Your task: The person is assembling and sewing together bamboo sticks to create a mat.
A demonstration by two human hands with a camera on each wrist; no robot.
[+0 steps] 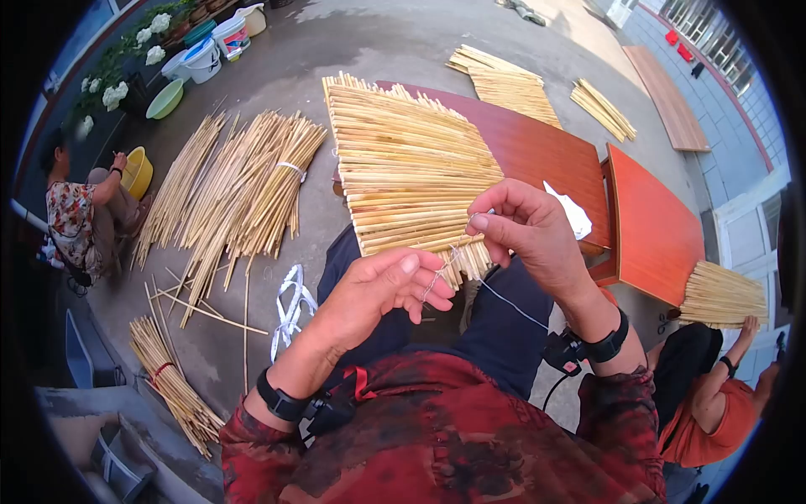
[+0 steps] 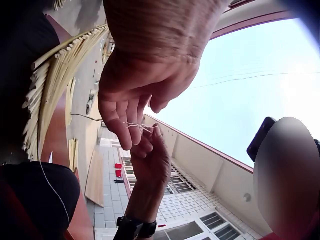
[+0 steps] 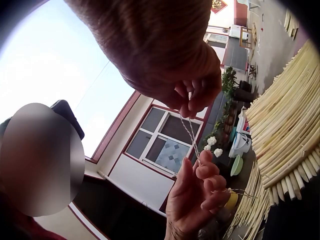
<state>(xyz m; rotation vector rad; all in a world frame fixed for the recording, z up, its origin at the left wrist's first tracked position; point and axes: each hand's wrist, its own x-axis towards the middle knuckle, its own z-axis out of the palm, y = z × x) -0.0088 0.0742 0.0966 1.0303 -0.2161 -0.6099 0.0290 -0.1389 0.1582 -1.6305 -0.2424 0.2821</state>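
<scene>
A mat of straw-coloured stalks (image 1: 411, 160) lies over the person's knees and a red-brown table. Above its near edge the right hand (image 1: 525, 231) pinches thin pale string (image 1: 453, 256) between thumb and forefinger. The left hand (image 1: 374, 294) is palm up, string running across its slightly bent fingers. In the left wrist view string (image 2: 132, 124) passes between the left hand (image 2: 145, 85) and the right hand (image 2: 152, 160). The right wrist view shows two strands (image 3: 191, 132) stretched from the right hand (image 3: 195, 85) to the left hand (image 3: 195, 200).
Bundles of loose stalks (image 1: 243, 181) lie on the ground at the left, with a tied bundle (image 1: 172, 386) nearer. An orange-red table (image 1: 655, 227) stands at the right. One person (image 1: 84, 202) sits at the far left beside a yellow basin (image 1: 137, 173); another (image 1: 714, 412) is at the right.
</scene>
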